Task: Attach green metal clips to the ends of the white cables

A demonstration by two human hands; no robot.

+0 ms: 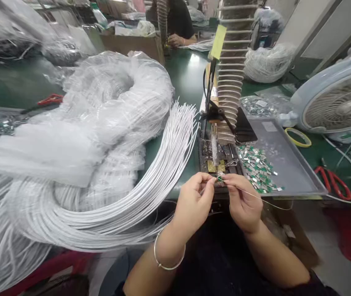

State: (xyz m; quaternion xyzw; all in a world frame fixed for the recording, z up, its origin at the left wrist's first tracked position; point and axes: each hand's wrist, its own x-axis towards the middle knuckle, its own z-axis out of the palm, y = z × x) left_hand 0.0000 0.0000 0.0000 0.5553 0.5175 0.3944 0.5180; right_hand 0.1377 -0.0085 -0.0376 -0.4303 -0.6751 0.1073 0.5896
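The small green circuit board [220, 178] is at my fingertips, at the centre of my reach, just over the near edge of the bench [184, 68]. It is mostly covered by my fingers, so only a green patch shows. My left hand [195, 201] has thumb and forefinger drawn into a narrow pinch on its left side. My right hand [245, 203] is also nearly closed, pinching a thin wire [271, 203] that meets the board and loops away towards 4 o'clock.

At 12 o'clock, just beyond, the soldering iron [215, 144] points down over a yellow sponge [214, 166]. Further that way stand a ribbed hose [231, 78] and a yellow tag [218, 42]; I can't make out any writing on the tag. At 2 o'clock, silver-and-green connector boards [257, 170] lie heaped in a grey tray [297, 174], whose pale label [269, 126] is too small to read. Past it are a tape roll [298, 137] and a fan [342, 94]; at 3 o'clock, a red-handled tool [335, 183].

White cables [163, 164] sweep in from 9 o'clock, their ends fanning up at 11, beside a plastic-wrapped coil [126, 98]. A bangle [169, 268] circles my left wrist. At 11 o'clock, far across, is a co-worker's hand [177, 40].
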